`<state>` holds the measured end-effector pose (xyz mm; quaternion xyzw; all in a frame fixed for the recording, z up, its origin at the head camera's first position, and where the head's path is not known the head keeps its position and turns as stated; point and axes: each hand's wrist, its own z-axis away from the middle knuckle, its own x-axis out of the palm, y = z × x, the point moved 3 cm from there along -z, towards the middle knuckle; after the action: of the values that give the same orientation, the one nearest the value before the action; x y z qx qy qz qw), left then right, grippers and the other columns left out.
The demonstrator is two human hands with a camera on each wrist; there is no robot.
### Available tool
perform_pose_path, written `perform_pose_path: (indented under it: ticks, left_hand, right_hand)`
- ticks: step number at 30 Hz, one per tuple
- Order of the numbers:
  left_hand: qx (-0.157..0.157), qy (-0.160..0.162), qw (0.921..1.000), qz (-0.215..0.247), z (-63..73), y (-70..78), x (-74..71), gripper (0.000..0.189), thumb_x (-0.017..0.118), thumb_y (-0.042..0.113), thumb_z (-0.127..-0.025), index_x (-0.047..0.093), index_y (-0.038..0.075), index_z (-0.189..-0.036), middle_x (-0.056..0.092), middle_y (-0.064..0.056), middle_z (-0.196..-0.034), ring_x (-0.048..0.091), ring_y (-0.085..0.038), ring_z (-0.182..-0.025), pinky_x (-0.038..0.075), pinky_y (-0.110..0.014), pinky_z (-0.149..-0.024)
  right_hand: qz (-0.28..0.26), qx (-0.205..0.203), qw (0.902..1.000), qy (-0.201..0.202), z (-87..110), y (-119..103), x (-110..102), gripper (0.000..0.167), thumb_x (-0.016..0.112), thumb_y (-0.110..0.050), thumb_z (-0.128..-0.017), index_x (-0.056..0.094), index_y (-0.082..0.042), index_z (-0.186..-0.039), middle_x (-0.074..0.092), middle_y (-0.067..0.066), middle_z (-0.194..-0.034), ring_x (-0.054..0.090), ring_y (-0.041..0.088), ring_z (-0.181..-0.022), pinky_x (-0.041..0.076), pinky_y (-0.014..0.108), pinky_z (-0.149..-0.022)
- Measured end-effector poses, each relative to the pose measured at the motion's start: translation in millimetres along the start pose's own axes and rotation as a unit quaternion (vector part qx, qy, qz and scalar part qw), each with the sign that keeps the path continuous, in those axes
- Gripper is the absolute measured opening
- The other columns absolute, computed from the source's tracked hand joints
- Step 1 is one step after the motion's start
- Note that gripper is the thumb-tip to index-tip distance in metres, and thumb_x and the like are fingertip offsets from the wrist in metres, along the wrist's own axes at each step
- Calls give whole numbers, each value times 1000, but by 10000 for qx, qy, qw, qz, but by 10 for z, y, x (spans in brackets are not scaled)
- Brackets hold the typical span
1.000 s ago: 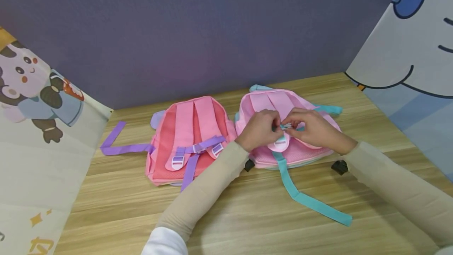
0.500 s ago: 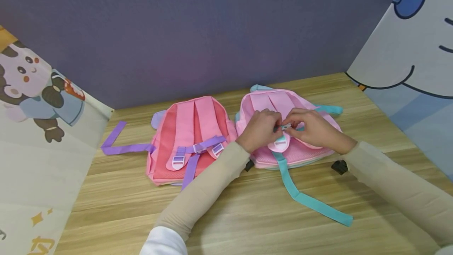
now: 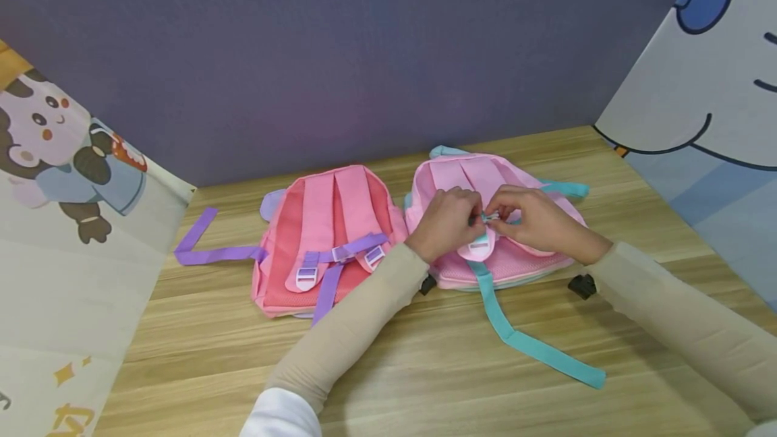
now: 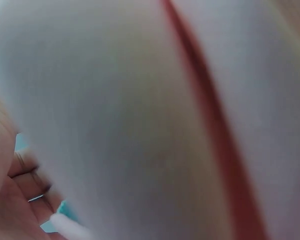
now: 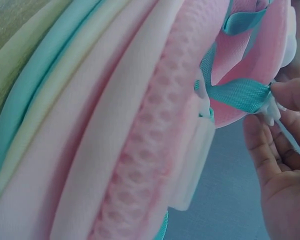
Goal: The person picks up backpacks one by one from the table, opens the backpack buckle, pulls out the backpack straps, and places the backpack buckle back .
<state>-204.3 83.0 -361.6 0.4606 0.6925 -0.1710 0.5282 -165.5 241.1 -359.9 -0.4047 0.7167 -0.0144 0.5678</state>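
Note:
A light pink backpack with teal straps lies with its shoulder straps up, at the right of the head view. Over its lower middle, my left hand and my right hand meet fingertip to fingertip. Between them they pinch a small white plastic buckle at the end of a teal strap. Seen from the right wrist, fingers and a thumb hold the white buckle where the teal webbing runs into it. Blurred pale fabric fills most of the left wrist view, hiding the left fingertips.
Left of it lies a coral-pink backpack with purple straps. A loose teal strap trails toward the front of the wooden table. Black pieces show near the wrists. A dark wall panel stands behind.
Both hands stay at the same spot with the buckle between their fingertips, and the backpacks keep their places. Only a very slight shift of the head view shows.

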Motion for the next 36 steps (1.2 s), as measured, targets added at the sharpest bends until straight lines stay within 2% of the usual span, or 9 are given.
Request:
perform_pose_path:
  ticks: [9, 23, 29, 36]
  left_hand:
    - [-86, 267, 9996, 92, 9, -29, 10, 19, 72, 20, -72, 53, 19, -71, 47, 10, -66, 43, -7, -67, 33, -24, -63]
    - [52, 15, 9996, 263, -3, -13, 14, 18, 71, 18, -72, 53, 19, -72, 48, 10, -67, 45, -7, -67, 34, -23, -60]
    - [51, 78, 9997, 229, 0, -8, 17, 18, 71, 19, -72, 53, 19, -73, 49, 10, -68, 45, -7, -67, 34, -24, -62]
    - [106, 188, 9995, 244, 7, -2, 7, 17, 70, 17, -72, 53, 18, -71, 48, 9, -66, 45, -7, -66, 35, -23, -61]
  right_hand:
    - [118, -35, 9999, 44, 10, -5, -19, 22, 75, -3, -78, 63, -18, -89, 58, -11, -85, 55, 6, -75, 50, 36, -65]
    - [201, 86, 9997, -100, 13, 13, -5, 22, 75, -2, -77, 64, -17, -88, 59, -10, -84, 56, 8, -73, 50, 37, -64]
    - [44, 43, 9999, -97, 21, 24, 0, 22, 75, -1, -77, 63, -16, -89, 60, -10, -86, 58, 8, -77, 51, 39, -68]
    - [-83, 191, 9995, -234, 29, 11, -3, 21, 77, -5, -77, 64, -13, -91, 62, -7, -88, 62, 11, -80, 52, 38, -72]
